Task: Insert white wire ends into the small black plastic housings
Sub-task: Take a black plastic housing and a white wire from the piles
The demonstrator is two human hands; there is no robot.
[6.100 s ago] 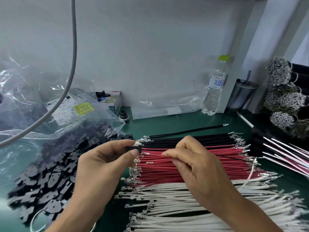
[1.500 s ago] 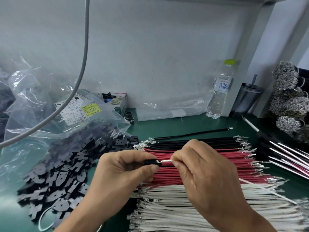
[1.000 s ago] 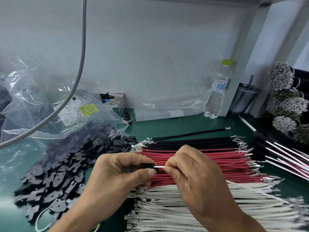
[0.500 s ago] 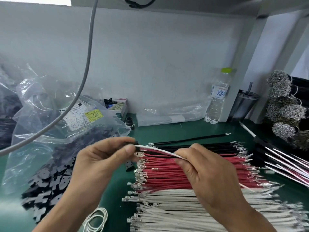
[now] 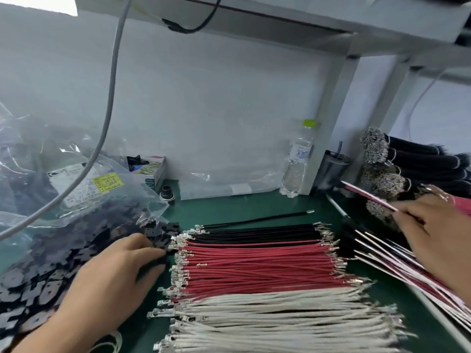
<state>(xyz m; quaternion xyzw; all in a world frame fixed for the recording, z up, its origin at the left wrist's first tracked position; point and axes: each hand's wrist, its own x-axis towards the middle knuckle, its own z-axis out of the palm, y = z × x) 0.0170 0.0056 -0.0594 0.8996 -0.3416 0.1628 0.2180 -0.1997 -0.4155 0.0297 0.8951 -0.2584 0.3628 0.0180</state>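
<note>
Loose white wires [image 5: 280,317] with metal ends lie in a row at the front of the green mat, below rows of red wires [image 5: 254,266] and black wires [image 5: 254,230]. A heap of small black housings [image 5: 63,263] spreads at the left. My left hand [image 5: 112,284] reaches into the heap's right edge, with forefinger and thumb closed on a black housing [image 5: 155,259]. My right hand [image 5: 433,233] is far right and pinches a wire assembly [image 5: 367,196] that points up and left, above a pile of similar wired assemblies [image 5: 382,258].
A clear plastic bag [image 5: 76,179] with labels lies over the housings. A water bottle [image 5: 297,164] and a dark cup [image 5: 331,171] stand at the back wall. Bundles of black wire [image 5: 420,159] are stacked at the right. A grey cable [image 5: 109,103] hangs down at the left.
My hands have parted. The right hand carried the wired housing off to the right-hand pile. The left hand dropped to the heap of black housings. The view has tilted up.
</note>
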